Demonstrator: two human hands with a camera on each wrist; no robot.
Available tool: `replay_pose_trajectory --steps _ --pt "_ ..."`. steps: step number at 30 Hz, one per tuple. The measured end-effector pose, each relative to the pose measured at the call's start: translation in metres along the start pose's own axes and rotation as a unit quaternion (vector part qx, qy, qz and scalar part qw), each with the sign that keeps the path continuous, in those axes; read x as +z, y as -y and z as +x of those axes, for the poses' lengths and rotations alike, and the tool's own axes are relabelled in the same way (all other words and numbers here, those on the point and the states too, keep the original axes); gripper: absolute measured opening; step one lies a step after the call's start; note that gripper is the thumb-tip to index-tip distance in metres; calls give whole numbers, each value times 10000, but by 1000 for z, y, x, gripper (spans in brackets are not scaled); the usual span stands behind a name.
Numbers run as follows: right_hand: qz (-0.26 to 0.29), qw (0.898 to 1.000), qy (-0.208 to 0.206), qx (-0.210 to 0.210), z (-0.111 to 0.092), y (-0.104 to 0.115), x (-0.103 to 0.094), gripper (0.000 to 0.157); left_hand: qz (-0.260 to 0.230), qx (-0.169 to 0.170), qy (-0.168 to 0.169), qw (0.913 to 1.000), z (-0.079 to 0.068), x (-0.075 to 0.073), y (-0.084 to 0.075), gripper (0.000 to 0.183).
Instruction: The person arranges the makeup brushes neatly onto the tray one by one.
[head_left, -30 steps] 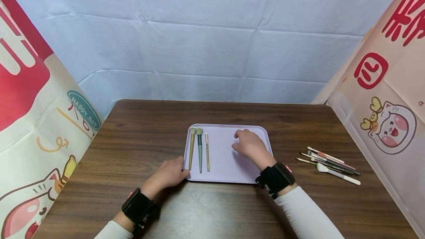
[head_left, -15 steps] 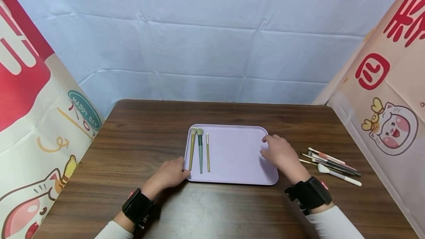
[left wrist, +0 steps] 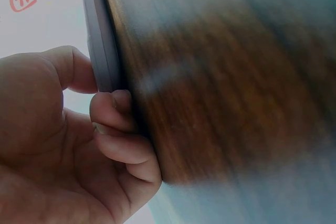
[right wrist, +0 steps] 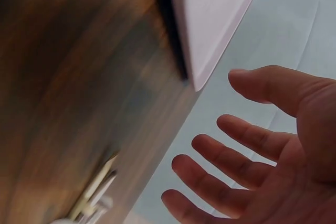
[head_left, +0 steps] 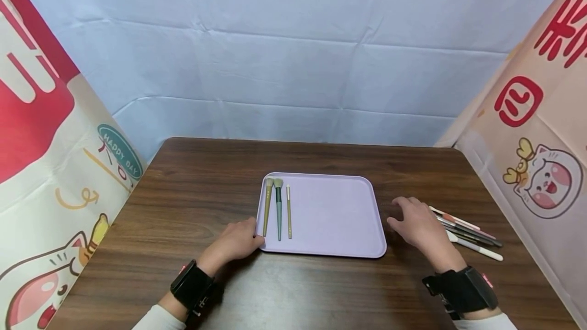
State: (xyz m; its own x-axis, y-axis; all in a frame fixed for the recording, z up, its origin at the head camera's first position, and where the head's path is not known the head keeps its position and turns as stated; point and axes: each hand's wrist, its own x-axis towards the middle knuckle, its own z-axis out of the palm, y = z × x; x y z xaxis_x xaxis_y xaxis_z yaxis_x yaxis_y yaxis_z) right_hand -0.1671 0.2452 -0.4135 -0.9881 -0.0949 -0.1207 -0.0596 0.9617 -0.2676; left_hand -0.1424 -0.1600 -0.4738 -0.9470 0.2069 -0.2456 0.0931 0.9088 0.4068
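Observation:
A lilac tray lies on the table. My left hand pinches its near left corner; in the left wrist view the thumb and curled fingers meet at the tray's edge. Three makeup brushes lie side by side on the tray's left part: a gold-handled brush, a green-handled brush and a slim gold brush. My right hand holds nothing and hovers between the tray and a pile of makeup brushes, partly covering the pile. Its fingers are spread and relaxed.
The brown wooden table carries tray and pile. Behind it hangs a pale blue cloth. Printed cloths stand along the left side and right side.
My right hand has moved right, from above the tray to beside the brush pile. The left hand stays at the tray's corner, and the brushes on the tray keep their places.

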Motion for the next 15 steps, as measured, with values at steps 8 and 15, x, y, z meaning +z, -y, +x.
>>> replay_pose_trajectory --steps 8,15 --pt "-112 9995 -254 -122 -13 -27 0 48 26 13 -65 10000 0 0 -1 25" --pt "-146 9995 -265 11 -24 -53 -3 49 19 -8 -74 10000 -1 0 -1 25"
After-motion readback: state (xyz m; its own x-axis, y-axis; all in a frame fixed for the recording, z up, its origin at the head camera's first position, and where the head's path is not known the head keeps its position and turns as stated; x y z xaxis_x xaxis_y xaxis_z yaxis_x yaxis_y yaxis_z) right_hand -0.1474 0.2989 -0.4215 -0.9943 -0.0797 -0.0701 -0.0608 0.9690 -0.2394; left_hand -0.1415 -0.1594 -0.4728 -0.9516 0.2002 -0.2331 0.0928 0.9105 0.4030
